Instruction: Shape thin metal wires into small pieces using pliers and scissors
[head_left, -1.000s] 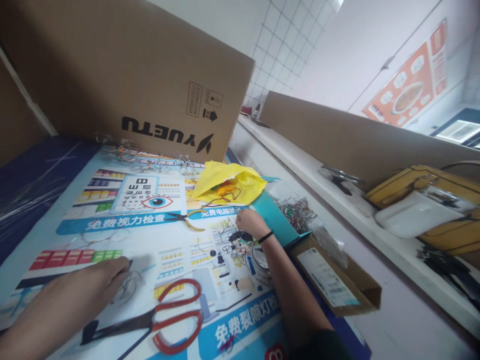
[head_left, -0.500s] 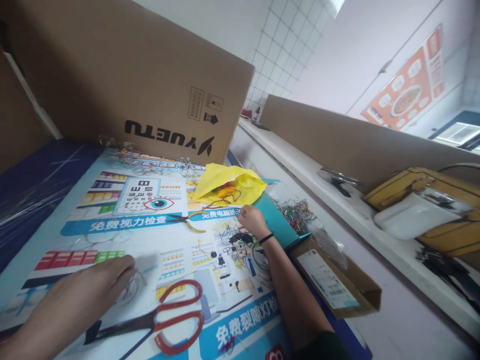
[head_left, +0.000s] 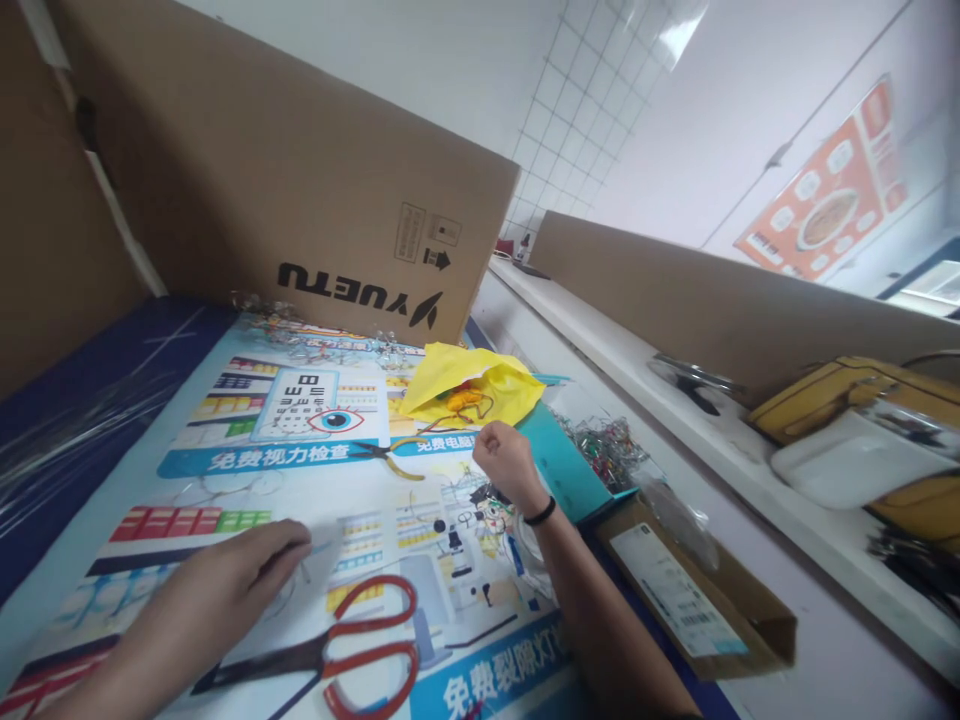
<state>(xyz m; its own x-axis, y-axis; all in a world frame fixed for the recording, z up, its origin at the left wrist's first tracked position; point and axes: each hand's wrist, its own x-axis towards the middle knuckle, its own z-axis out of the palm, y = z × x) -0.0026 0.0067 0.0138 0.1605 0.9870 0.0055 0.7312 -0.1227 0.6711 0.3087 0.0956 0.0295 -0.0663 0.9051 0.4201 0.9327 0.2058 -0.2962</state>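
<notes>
Resting flat on the poster [head_left: 247, 470], the left hand [head_left: 247, 570] has its fingers pressed together over a thin wire frame [head_left: 289, 590], probably pinning it so it doesn't slide around on the glossy print. Hard to tell if it's actually pinching the wire or just pressing down on it. Right next to that hand sit the red scissors [head_left: 352, 650], blades pointing left, handles toward the middle, so basically within easy grab range.

A bit further out, the right hand [head_left: 506, 462] is curled into a loose fist above a tangle of wire bits [head_left: 480, 500], closed like it's picking up something tiny, but I can't see what's in it. There's a black band on that wrist.

Beyond it lie the pliers [head_left: 394, 455] with yellow handles, then a yellow bag [head_left: 472, 385] lying open. Off to the right, a small carton [head_left: 697, 600] and a heap of shiny wire pieces [head_left: 604, 440] sit at the edge of the counter. At the back a big cardboard box [head_left: 300, 190] leans up like a wall.
</notes>
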